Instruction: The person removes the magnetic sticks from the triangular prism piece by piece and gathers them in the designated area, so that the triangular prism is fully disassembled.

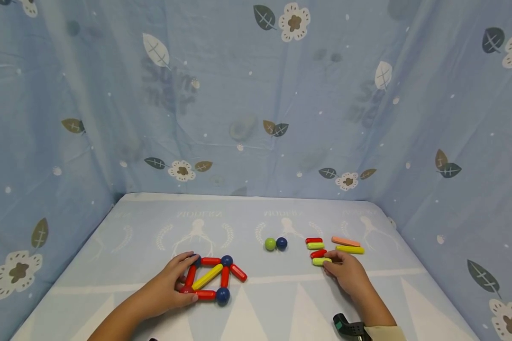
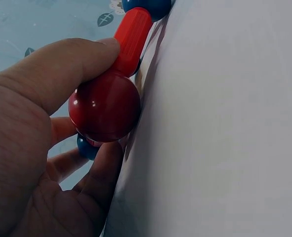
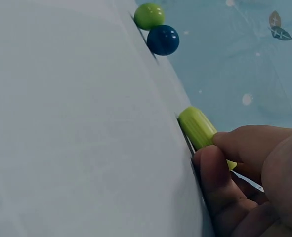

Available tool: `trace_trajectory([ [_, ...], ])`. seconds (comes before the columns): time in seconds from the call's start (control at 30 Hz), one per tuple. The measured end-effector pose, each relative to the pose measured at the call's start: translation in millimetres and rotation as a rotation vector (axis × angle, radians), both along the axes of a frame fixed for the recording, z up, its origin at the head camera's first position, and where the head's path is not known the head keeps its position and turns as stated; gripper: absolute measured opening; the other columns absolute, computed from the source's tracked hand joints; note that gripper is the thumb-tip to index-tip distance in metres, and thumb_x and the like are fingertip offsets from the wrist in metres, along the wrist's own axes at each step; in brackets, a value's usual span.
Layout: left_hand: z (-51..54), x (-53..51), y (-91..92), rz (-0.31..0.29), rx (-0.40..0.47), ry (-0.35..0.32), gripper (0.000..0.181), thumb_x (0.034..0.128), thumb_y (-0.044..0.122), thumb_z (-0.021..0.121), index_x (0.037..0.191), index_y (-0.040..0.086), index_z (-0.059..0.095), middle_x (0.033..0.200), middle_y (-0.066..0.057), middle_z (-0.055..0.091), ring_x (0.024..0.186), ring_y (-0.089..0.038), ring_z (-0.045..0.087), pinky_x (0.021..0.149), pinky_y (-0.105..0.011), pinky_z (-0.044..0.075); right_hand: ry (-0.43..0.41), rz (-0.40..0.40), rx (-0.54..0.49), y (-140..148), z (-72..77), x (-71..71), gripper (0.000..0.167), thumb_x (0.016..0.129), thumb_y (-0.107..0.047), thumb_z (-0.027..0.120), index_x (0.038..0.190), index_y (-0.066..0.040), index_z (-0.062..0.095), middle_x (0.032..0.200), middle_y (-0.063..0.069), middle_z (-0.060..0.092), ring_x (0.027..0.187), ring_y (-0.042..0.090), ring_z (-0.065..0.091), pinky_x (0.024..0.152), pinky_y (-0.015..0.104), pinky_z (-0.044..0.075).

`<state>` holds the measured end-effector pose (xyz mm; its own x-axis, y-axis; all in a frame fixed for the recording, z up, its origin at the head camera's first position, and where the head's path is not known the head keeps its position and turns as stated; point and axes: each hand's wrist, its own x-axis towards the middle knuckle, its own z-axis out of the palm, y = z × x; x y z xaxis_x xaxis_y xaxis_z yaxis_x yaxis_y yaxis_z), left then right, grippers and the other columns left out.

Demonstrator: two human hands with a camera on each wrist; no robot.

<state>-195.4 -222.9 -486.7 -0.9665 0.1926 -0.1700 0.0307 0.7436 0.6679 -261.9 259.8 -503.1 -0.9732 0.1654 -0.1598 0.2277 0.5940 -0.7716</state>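
Note:
On the left of the table, a four-sided frame of red magnetic rods (image 1: 211, 261) and balls lies flat, with a long yellow rod (image 1: 208, 277) slanting across it. Blue balls (image 1: 223, 296) mark several corners, and a further red rod (image 1: 238, 273) sticks out to the right. My left hand (image 1: 168, 291) grips the frame's left side, thumb on a red rod (image 2: 133, 42) beside the dark red ball (image 2: 106, 106). Over at the right, my right hand (image 1: 349, 273) pinches a short yellow-green rod (image 3: 199, 127) between thumb and finger, at the table surface.
A green ball (image 1: 270, 244) and a blue ball (image 1: 281, 244) sit side by side mid-table. Near the right hand lie short red rods (image 1: 314, 240), another yellow-green rod (image 1: 315, 246), an orange rod (image 1: 345, 241) and a long yellow rod (image 1: 350, 249). Blue patterned curtains (image 1: 239, 94) surround the table.

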Motion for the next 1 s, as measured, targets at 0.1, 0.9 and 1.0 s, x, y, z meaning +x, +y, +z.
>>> trace_trajectory([
  [0.1,0.4,-0.6,0.2,0.003,-0.002,-0.001,0.103,0.0707,0.047,0.096,0.158,0.027,0.046,0.167,-0.006,0.030,0.109,-0.017,0.054,0.091,-0.037,0.061,0.009,-0.009,0.015,-0.3,-0.1,-0.1,0.033,0.098,-0.024,0.075,0.126,-0.009,0.069,0.120,0.011,0.068,0.100,0.022,0.063,0.087,0.034,0.055],
  [0.9,0.8,1.3,-1.5,-0.012,0.028,0.002,0.100,0.0729,0.046,0.095,0.158,0.027,0.046,0.166,-0.005,0.030,0.108,-0.017,0.053,0.088,-0.031,0.058,0.037,-0.033,-0.017,-6.2,-0.9,1.9,0.042,0.098,-0.025,0.073,0.134,-0.007,0.065,0.133,0.016,0.066,0.117,0.030,0.062,0.106,0.055,0.050],
  [1.0,0.8,1.5,-1.7,-0.015,0.033,0.001,0.100,0.0734,0.046,0.095,0.158,0.026,0.045,0.167,-0.005,0.029,0.109,-0.017,0.053,0.089,-0.031,0.058,0.044,-0.045,-0.001,-6.8,1.3,4.4,0.042,0.099,-0.027,0.072,0.135,-0.008,0.065,0.136,0.017,0.064,0.115,0.031,0.063,0.103,0.053,0.053],
])
